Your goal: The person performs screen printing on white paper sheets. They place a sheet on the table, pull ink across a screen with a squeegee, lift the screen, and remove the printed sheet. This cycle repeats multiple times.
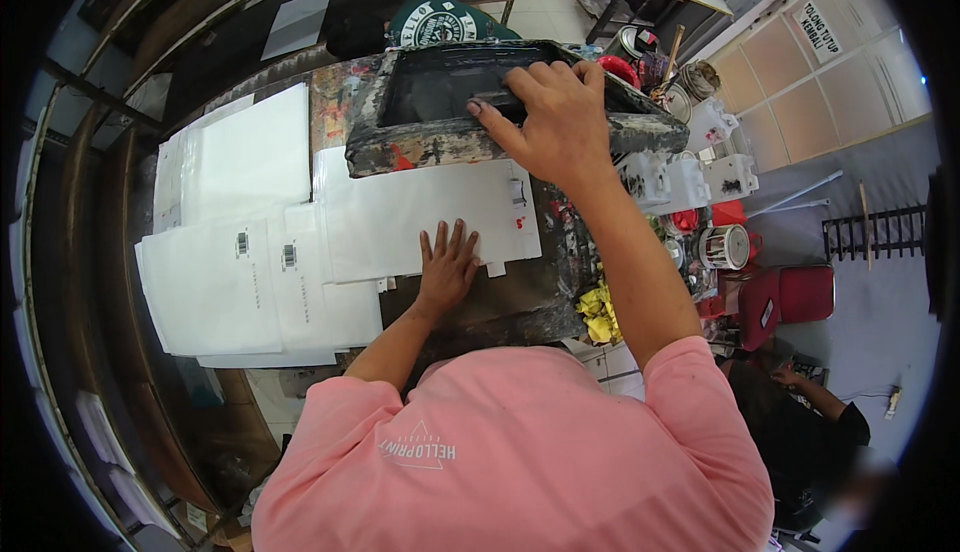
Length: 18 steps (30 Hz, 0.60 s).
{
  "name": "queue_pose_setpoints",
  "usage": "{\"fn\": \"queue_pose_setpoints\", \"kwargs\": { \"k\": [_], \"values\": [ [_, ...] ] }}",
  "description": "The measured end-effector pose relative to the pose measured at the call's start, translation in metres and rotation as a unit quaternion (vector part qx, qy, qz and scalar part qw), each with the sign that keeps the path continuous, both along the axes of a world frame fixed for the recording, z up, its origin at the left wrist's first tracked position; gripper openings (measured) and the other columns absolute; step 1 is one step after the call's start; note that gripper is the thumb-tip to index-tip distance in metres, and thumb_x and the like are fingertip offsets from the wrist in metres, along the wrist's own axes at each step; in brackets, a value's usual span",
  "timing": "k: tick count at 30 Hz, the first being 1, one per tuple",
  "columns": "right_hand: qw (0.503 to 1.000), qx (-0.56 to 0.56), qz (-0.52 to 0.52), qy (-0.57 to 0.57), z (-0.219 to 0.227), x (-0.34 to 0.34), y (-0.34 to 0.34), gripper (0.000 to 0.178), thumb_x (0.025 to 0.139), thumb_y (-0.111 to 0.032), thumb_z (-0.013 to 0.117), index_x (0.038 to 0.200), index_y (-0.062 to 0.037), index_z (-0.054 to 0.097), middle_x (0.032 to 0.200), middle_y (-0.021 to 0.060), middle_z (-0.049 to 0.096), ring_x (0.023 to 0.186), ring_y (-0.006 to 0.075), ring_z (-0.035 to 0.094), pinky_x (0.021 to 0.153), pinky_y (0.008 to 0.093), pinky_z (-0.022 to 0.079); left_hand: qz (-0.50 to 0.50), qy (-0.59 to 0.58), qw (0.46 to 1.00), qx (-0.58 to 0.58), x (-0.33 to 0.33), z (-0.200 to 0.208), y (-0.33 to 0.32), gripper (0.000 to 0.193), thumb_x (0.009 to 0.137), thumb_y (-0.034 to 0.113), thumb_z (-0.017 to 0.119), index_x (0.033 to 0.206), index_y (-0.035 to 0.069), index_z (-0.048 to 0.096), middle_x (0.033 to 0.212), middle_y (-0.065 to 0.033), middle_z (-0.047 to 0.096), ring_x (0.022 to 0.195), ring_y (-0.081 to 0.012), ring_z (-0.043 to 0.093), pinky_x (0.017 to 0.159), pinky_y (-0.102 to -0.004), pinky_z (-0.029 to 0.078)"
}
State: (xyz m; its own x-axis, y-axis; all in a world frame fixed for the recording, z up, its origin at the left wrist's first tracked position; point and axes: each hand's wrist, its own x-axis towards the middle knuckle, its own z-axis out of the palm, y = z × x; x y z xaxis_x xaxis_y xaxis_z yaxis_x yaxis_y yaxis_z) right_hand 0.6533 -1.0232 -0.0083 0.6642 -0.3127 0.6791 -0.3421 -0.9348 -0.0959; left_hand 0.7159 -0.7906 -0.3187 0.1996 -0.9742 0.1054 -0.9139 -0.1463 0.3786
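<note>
My left hand (449,266) lies flat with fingers spread on a white paper sheet (385,217), near its front edge. Small dark and red marks show at the sheet's right end. Just beyond, a screen printing frame (440,144), smeared with dark ink, covers the sheet's far edge; its near bar looks raised. My right hand (556,117) is closed over this near bar, right of its middle. The curled fingers reach to the inner side, and what lies beneath them is hidden.
White paper stacks (245,157) and overlapping printed sheets (215,287) cover the table's left. Paint cans (724,247), plastic containers (690,187) and a yellow crumpled cloth (598,314) crowd the right edge. A red chair (790,297) and another person (800,432) are at right. Someone in a green shirt (440,22) is beyond the frame.
</note>
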Motion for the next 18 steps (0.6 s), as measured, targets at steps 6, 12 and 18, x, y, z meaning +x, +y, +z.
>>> {"fn": "queue_pose_setpoints", "kwargs": {
  "k": [6, 12, 18],
  "values": [
    [1.000, 0.005, 0.003, 0.004, 0.001, -0.001, -0.003, 0.046, 0.087, -0.052, 0.074, 0.081, -0.0075, 0.068, 0.075, 0.0077, 0.062, 0.076, 0.0268, 0.058, 0.085, 0.0452, 0.036, -0.009, -0.015, 1.000, -0.006, -0.007, 0.014, -0.013, 0.052, 0.106, 0.037, 0.051, 0.150, 0.010, 0.053, 0.162, -0.0158, 0.040, 0.154, -0.0409, 0.027, 0.123, -0.0685, 0.010],
    [1.000, -0.001, 0.003, 0.001, 0.000, 0.000, -0.004, 0.045, 0.086, -0.053, 0.074, 0.082, -0.0080, 0.069, 0.075, 0.0075, 0.062, 0.076, 0.0263, 0.058, 0.085, 0.0447, 0.036, -0.212, -0.013, 0.977, -0.037, 0.000, 0.011, -0.071, 0.051, 0.105, 0.037, 0.052, 0.148, 0.009, 0.054, 0.160, -0.0071, 0.045, 0.153, -0.0332, 0.032, 0.127, -0.0575, 0.017],
    [1.000, 0.003, 0.010, 0.001, -0.001, -0.001, -0.004, 0.045, 0.086, -0.053, 0.074, 0.083, -0.0084, 0.069, 0.074, 0.0063, 0.062, 0.076, 0.0258, 0.057, 0.084, 0.0444, 0.036, -0.235, 0.002, 0.972, -0.020, 0.008, 0.005, -0.079, 0.055, 0.105, 0.038, 0.054, 0.154, 0.012, 0.048, 0.160, -0.0049, 0.044, 0.151, -0.0334, 0.034, 0.128, -0.0563, 0.018]
  ]
}}
